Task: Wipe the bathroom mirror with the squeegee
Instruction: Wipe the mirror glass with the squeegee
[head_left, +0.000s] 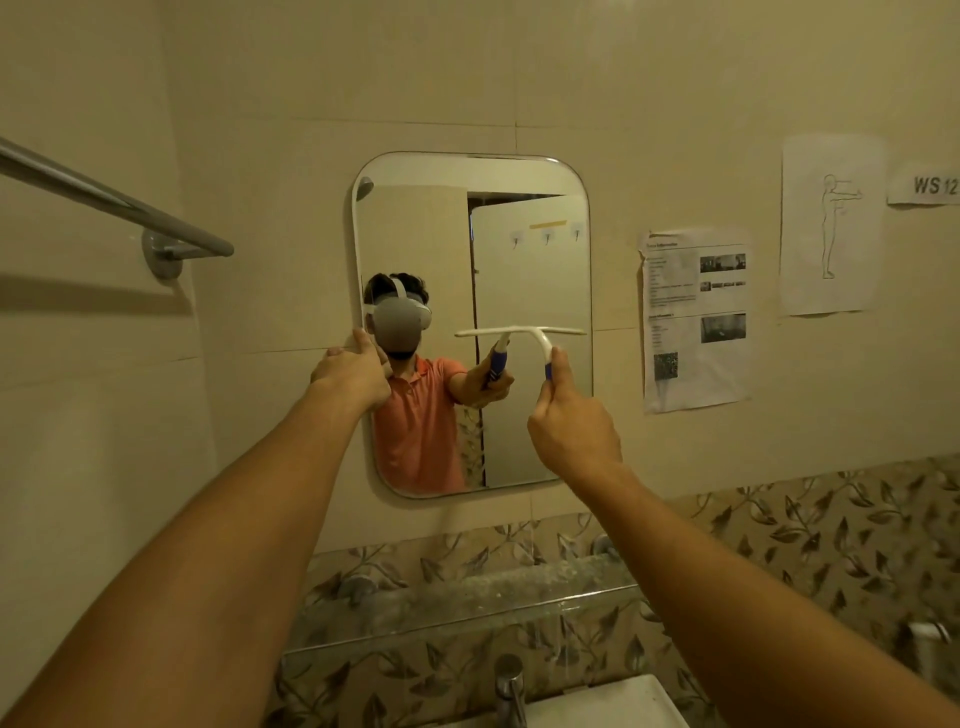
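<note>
A rounded rectangular mirror (519, 249) hangs on the beige tiled wall ahead. My right hand (571, 426) grips the blue handle of a white squeegee (540, 332). Its blade lies level against the glass, about halfway down the mirror's right half. My left hand (353, 369) holds the mirror's left edge, with fingers curled over the rim. The glass reflects a person in an orange shirt and a white door.
A metal towel bar (114, 202) juts from the left wall. Paper sheets (696, 317) are taped right of the mirror. Below are a glass shelf (467, 613), a tap (509, 680) and a white basin (613, 701).
</note>
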